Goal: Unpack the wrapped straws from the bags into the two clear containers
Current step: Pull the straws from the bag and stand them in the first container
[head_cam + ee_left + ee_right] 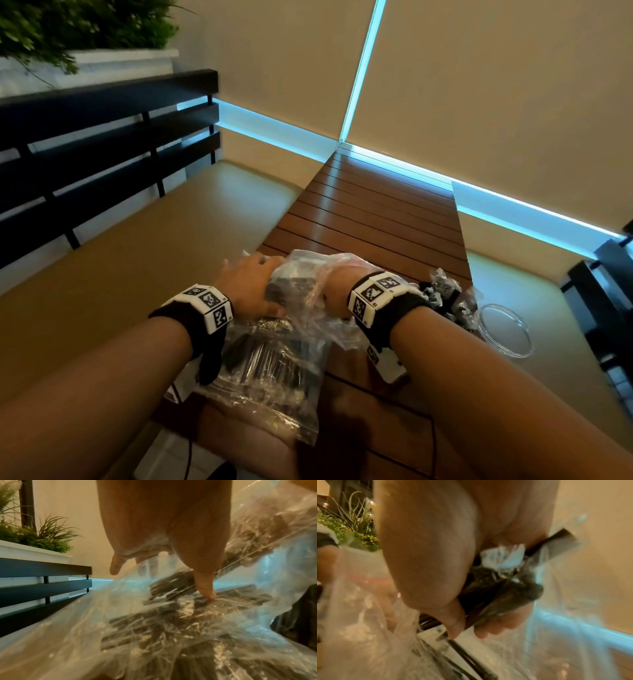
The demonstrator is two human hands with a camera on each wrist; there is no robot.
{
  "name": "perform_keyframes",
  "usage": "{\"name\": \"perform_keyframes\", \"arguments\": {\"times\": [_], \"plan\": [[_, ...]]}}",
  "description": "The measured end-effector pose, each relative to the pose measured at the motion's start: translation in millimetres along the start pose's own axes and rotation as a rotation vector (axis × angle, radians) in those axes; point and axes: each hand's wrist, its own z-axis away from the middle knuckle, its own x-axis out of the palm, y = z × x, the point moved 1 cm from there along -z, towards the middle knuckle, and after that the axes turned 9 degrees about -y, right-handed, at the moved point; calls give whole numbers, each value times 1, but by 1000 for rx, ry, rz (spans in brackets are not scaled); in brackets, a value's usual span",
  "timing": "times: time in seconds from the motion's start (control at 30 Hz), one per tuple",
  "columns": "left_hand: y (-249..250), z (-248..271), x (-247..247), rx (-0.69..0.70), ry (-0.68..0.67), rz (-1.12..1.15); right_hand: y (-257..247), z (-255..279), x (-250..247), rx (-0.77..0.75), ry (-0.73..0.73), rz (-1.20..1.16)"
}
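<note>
Brown slatted wooden table [370, 212], long and narrow, running away to the far corner where the walls meet. On the near end lies a clear plastic bag [274, 387] full of dark wrapped straws, flat on the slats, reaching toward the near left edge. Toward the right edge sits a heap of wrapped straws [445, 294] in crumpled clear wrap. Just beyond it, at the right edge, a clear round container [507, 329]; whether it rests fully on the table cannot be told. A thin dark cable [394, 404] crosses the near end.
</note>
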Motion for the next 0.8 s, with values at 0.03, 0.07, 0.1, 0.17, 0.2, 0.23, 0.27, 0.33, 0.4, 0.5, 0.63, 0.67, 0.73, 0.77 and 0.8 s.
{"name": "perform_keyframes", "arguments": {"times": [0.03,0.07,0.1,0.17,0.2,0.23,0.27,0.33,0.4,0.5,0.63,0.67,0.73,0.77,0.8], "plan": [[-4,-1,1,-28,-7,18,3,6,-4,10,77,14],[-6,-1,0,-51,-21,44,8,8,-4,30,133,4],[-7,-1,0,-70,-37,74,11,11,-5,63,152,21],[-6,-2,-1,-93,-59,134,13,21,-9,110,117,78],[-5,-2,-1,-98,-73,168,14,24,-11,108,126,70],[-4,-2,-2,-92,-83,194,17,27,-12,101,140,52],[-3,-2,-1,-83,-97,217,16,27,-12,96,136,17],[-1,-2,-1,-37,-102,249,15,22,-8,68,133,-14],[-1,-1,-2,8,-90,271,11,14,-1,81,81,21],[-2,2,-1,36,-99,264,2,4,6,82,2,76],[-11,8,-2,-10,-110,246,-1,-2,2,32,136,102],[-12,10,-4,-13,-109,258,0,-1,-2,23,170,94],[-12,12,-8,7,-101,321,5,3,-11,7,206,104],[-14,10,-8,7,-97,332,9,6,-17,10,219,128],[-14,9,-10,-3,-82,341,13,9,-22,23,230,168]]}}
